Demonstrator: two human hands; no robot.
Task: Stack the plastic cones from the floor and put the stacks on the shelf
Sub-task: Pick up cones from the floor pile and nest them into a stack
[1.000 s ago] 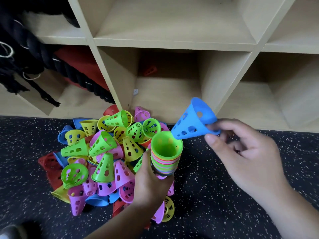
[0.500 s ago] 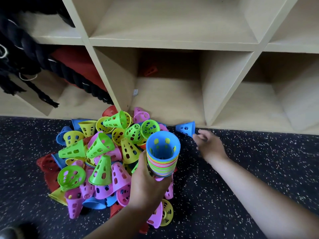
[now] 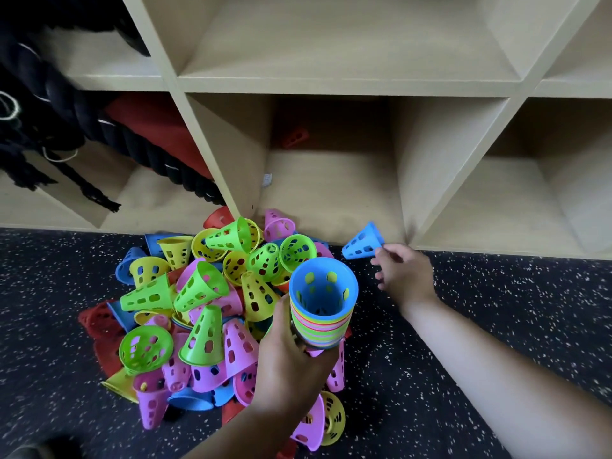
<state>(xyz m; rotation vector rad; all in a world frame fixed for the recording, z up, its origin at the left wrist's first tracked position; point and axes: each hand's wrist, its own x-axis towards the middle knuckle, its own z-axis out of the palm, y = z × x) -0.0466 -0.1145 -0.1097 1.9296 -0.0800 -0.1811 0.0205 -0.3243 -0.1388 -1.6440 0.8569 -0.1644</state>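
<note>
Judging by the large pile [image 3: 198, 309] of loose cones on the floor [image 3: 480, 326], most of the stacking is left, and no stack is visible on the shelf [image 3: 331, 87] behind the pile, so all the shelving is left too. The left hand [image 3: 291, 366] reaches forward over the pile's right edge, fingers wrapped round the lower part of a multicoloured stack [image 3: 323, 313] held upright. The right hand [image 3: 405, 276] stretches out right of the pile, its fingers pinching the rim of a lone blue cone [image 3: 362, 243].

Speckled blk floor [image 3: 496, 303], wood shelf [image 3: 331, 86]
</note>
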